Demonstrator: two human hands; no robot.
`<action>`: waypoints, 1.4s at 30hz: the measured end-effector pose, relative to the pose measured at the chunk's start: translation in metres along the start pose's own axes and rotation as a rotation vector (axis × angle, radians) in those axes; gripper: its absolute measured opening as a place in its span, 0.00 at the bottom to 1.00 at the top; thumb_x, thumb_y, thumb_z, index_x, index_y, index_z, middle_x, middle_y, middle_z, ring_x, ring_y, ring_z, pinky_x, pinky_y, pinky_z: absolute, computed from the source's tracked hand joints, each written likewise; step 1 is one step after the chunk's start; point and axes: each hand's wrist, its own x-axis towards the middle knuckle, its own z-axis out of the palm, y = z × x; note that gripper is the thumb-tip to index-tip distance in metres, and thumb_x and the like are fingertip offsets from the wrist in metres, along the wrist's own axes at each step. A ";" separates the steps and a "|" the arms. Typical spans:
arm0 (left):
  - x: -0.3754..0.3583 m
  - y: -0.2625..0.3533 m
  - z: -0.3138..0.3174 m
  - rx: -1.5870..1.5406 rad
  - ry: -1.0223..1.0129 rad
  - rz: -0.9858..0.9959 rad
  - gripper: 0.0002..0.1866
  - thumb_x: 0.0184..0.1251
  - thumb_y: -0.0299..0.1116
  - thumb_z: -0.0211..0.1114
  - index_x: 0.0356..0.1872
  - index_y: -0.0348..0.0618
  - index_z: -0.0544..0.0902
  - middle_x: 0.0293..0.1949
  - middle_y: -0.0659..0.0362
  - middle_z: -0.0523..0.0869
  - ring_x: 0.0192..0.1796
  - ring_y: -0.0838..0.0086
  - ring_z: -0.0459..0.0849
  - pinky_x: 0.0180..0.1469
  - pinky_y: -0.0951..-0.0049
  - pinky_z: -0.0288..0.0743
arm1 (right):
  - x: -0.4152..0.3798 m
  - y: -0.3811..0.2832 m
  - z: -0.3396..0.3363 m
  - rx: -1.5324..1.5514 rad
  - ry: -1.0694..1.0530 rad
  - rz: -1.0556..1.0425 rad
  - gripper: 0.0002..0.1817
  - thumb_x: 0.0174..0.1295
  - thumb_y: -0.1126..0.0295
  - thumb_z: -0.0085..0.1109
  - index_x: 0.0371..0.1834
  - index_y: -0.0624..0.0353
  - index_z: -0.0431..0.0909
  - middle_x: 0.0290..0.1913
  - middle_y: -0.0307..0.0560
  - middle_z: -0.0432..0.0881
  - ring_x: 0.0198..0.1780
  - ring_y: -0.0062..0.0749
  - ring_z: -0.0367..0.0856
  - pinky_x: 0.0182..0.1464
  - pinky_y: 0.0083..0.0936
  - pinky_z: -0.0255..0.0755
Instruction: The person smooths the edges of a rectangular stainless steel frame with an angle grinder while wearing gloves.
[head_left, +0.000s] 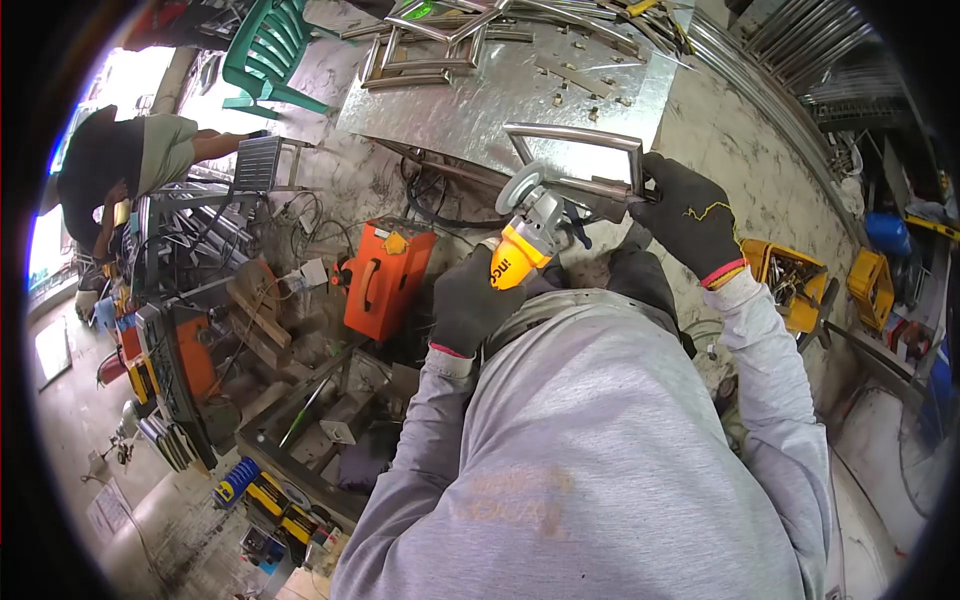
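My left hand [470,300], in a dark glove, is wrapped round the body of a yellow angle grinder [518,255]. The grinder's pale round disc [521,187] sits close to the near left side of a shiny metal tube frame [575,133]. My right hand [692,212], gloved the same way with a red and yellow cuff, grips the right end of that frame. The frame is a bent rectangle of polished tubing, lying over the near edge of a metal-topped table [460,122].
More tube frames [420,75] and small metal pieces [590,85] lie on the table. An orange-red box-shaped machine [388,280] stands at left, near cables. At right are yellow crates [785,280]. A green chair [268,55] and another person [110,170] are at upper left.
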 end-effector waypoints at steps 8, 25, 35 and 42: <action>0.012 0.039 -0.023 0.073 0.050 0.081 0.22 0.58 0.42 0.85 0.47 0.44 0.87 0.37 0.49 0.93 0.38 0.52 0.95 0.38 0.54 0.86 | -0.009 -0.002 0.002 -0.071 0.009 -0.061 0.26 0.64 0.65 0.78 0.66 0.50 0.87 0.48 0.50 0.93 0.47 0.50 0.94 0.50 0.42 0.86; -0.027 -0.023 0.000 -0.064 0.036 0.005 0.23 0.54 0.42 0.84 0.47 0.44 0.87 0.36 0.47 0.92 0.39 0.48 0.93 0.41 0.51 0.85 | -0.004 0.010 0.004 0.051 -0.081 0.116 0.30 0.63 0.57 0.80 0.68 0.51 0.86 0.49 0.50 0.94 0.47 0.46 0.93 0.51 0.41 0.85; 0.003 0.000 -0.002 -0.022 -0.002 0.030 0.32 0.54 0.41 0.86 0.61 0.45 0.87 0.39 0.47 0.93 0.43 0.49 0.95 0.45 0.51 0.88 | -0.006 0.009 0.007 0.066 -0.036 0.068 0.28 0.63 0.60 0.80 0.66 0.50 0.86 0.49 0.51 0.94 0.48 0.51 0.94 0.51 0.43 0.86; 0.017 0.038 -0.015 0.017 -0.004 0.050 0.22 0.58 0.41 0.83 0.50 0.47 0.86 0.37 0.50 0.93 0.42 0.49 0.95 0.43 0.50 0.86 | -0.015 0.005 0.011 -0.063 0.012 -0.024 0.25 0.64 0.61 0.80 0.64 0.50 0.87 0.47 0.50 0.93 0.47 0.51 0.94 0.49 0.43 0.85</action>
